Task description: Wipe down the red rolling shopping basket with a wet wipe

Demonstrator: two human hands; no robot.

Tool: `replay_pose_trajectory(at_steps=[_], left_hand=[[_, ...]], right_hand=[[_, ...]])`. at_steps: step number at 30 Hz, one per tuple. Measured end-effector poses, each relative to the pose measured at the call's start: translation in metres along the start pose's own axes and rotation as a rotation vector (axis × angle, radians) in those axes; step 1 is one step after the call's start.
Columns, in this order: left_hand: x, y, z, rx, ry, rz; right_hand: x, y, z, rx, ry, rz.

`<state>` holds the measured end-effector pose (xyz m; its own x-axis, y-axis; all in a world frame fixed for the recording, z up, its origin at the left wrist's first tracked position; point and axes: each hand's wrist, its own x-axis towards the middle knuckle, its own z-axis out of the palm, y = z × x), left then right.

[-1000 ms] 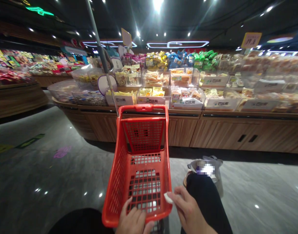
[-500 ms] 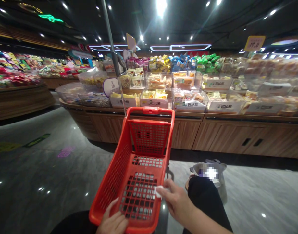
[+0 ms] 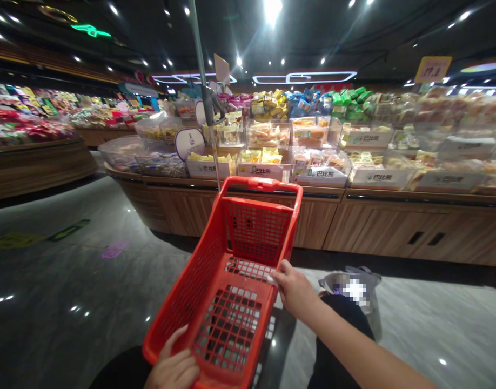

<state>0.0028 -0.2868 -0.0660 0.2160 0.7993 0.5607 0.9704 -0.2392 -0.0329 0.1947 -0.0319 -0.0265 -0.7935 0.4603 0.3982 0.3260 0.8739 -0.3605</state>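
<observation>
Red plastic mesh shopping basket [image 3: 191, 302]: sits low in the middle of the view, over the glossy grey floor [image 3: 69, 281], just short of the front edge of the long wooden display counter [image 3: 377, 227]. It is turned so that its near end points toward the lower left. A red handle bar runs across the far rim. Nothing is visible lying inside.

Left hand [image 3: 173, 367]: on the basket's near left corner. The fingers lie together, folded over the rim, with the thumb stretched up along the edge.

Right hand [image 3: 294, 286]: at the basket's right rim, about halfway along, arm extended from the lower right. The fingertips are pinched on a small white scrap [image 3: 271, 279], which touches the rim. What the scrap is made of cannot be told.

A slanted grey metal pole [image 3: 203, 92] rises from behind the basket's far left corner.

Counter top: clear plastic bins of packaged snacks [image 3: 268, 140], white labels along the front edge. A yellow price card [image 3: 433, 68] hangs above the right end.

A grey bag [image 3: 353, 283] is on the floor just right of the right hand; part of it is blurred.
</observation>
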Motion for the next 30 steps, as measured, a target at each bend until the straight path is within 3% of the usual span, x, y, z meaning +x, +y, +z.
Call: replay_pose_trajectory(at_steps=[6,10,13,17,20,24,28,30], left_hand=[[-0.007,-0.024,-0.002,-0.053,-0.045,-0.035],[0.005,-0.037,-0.005,0.037,-0.091,-0.139],[0.032,-0.026,0.004,0.105,-0.07,-0.256],[0.077,0.008,0.033,0.126,-0.026,-0.39],[0.096,0.025,0.053,0.183,-0.044,-0.428],[0.097,0.023,0.062,0.25,-0.036,-0.407],[0.091,0.015,0.058,0.279,-0.078,-0.378],[0.089,0.011,0.056,0.257,-0.116,-0.371]], right_hand=[[-0.007,-0.005,-0.005,0.061,0.007,0.001],[-0.013,-0.006,0.0,0.101,0.032,-0.004],[-0.015,-0.009,0.011,0.164,0.069,-0.013],[-0.014,-0.021,0.025,0.182,0.104,-0.012],[-0.013,-0.028,0.029,0.155,0.1,-0.033],[-0.002,-0.011,0.021,0.113,0.108,-0.022],[0.016,0.022,0.003,0.016,0.247,0.135],[0.021,0.027,0.001,-0.021,0.276,0.163]])
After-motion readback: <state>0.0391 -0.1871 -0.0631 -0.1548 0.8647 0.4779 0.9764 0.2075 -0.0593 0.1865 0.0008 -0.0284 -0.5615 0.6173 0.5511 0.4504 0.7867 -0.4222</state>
